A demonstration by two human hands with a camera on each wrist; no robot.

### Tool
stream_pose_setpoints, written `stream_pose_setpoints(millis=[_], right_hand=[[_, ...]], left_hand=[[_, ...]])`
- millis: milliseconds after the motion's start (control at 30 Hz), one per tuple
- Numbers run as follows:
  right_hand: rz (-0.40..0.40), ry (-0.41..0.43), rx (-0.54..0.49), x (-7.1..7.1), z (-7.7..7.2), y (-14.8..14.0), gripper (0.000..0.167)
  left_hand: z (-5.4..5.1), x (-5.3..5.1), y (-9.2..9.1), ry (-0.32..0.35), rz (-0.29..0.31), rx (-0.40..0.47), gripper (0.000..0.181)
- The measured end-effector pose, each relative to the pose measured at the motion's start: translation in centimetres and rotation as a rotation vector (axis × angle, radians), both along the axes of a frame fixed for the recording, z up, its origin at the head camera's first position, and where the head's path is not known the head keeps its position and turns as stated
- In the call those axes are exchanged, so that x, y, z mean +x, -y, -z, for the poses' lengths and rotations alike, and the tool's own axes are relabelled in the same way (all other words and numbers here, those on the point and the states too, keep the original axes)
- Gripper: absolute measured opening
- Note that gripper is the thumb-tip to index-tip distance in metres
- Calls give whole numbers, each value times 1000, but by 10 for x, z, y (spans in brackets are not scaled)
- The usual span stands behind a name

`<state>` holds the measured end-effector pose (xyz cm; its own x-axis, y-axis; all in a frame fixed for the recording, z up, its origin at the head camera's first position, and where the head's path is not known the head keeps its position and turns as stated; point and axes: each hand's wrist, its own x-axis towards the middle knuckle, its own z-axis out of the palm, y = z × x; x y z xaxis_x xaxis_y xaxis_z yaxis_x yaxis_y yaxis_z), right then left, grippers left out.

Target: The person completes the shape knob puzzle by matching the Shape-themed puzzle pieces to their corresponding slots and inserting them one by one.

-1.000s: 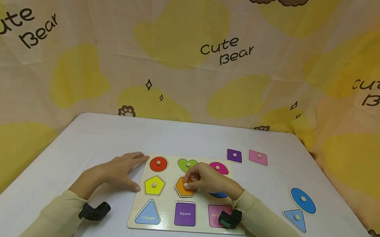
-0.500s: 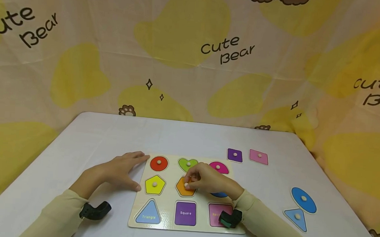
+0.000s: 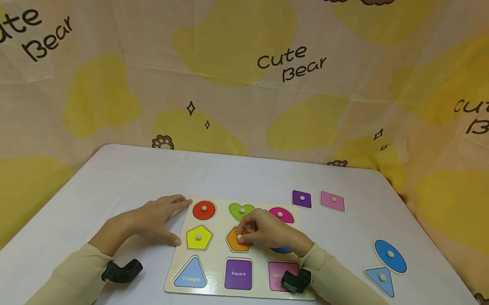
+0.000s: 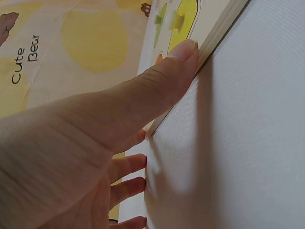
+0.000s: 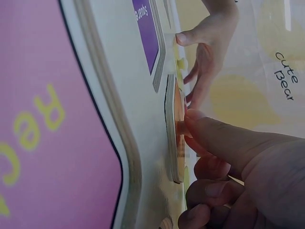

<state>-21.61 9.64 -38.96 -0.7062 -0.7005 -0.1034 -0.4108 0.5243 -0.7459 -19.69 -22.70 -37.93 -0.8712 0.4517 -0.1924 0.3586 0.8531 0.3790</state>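
Note:
My right hand (image 3: 267, 229) pinches the small knob of an orange hexagon puzzle piece (image 3: 233, 240) between thumb and fingertips. This piece lies at the hexagon space of a wooden shape puzzle board (image 3: 218, 261); in the right wrist view its side edge (image 5: 171, 129) shows a little above the board face, so it may not lie flush. At the board's left edge, my left hand (image 3: 154, 219) touches with its thumb and a fingertip, fingers spread. A yellow pentagon (image 3: 198, 244), red circle (image 3: 204, 215), green heart (image 3: 236, 211) and magenta piece (image 3: 275, 214) sit in their places.
Bare printed triangle (image 3: 192, 272), square (image 3: 238, 281) and rectangle (image 3: 275, 283) recesses line the near row. On the table (image 3: 143, 175), a purple square (image 3: 302, 203) and pink rectangle (image 3: 329, 204) lie behind; a blue oval (image 3: 392, 264) and blue triangle (image 3: 377, 274) lie right.
Both hands and all the pieces stay where they were. The head view shifts only very slightly.

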Motion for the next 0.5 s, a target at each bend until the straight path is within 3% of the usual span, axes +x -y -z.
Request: stream_pose_setpoints(millis=[500], right_hand=[[7, -17, 14, 0, 2, 1, 7]], left_hand=[[3, -1, 1, -1, 3, -2, 102]])
